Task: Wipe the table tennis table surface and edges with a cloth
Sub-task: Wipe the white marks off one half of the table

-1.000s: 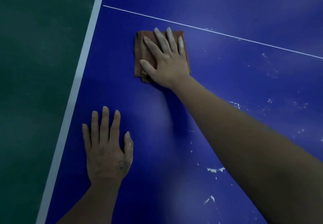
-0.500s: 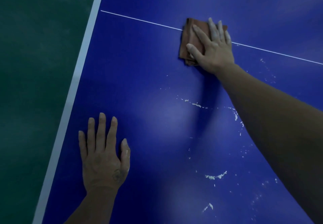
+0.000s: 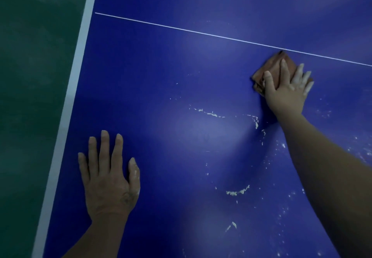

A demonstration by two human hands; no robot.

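The blue table tennis table (image 3: 181, 66) fills most of the view, with a white edge band (image 3: 74, 80) on the left and a thin white centre line (image 3: 181, 28) running across. A folded brown cloth (image 3: 270, 67) lies flat on the table just below that line at the right. My right hand (image 3: 285, 90) presses down on the cloth with fingers spread over it. My left hand (image 3: 108, 179) rests flat on the table near the left edge, fingers apart, holding nothing. White crumbs and smears (image 3: 237, 192) are scattered on the surface between and below my hands.
Dark green floor (image 3: 34, 96) lies beyond the table's left edge. More white specks (image 3: 360, 155) dot the table at the right, beside my right forearm.
My right hand has slid the cloth to the right along the centre line, from the table's left part to the right. Smears now show where it passed. My left hand stayed put.
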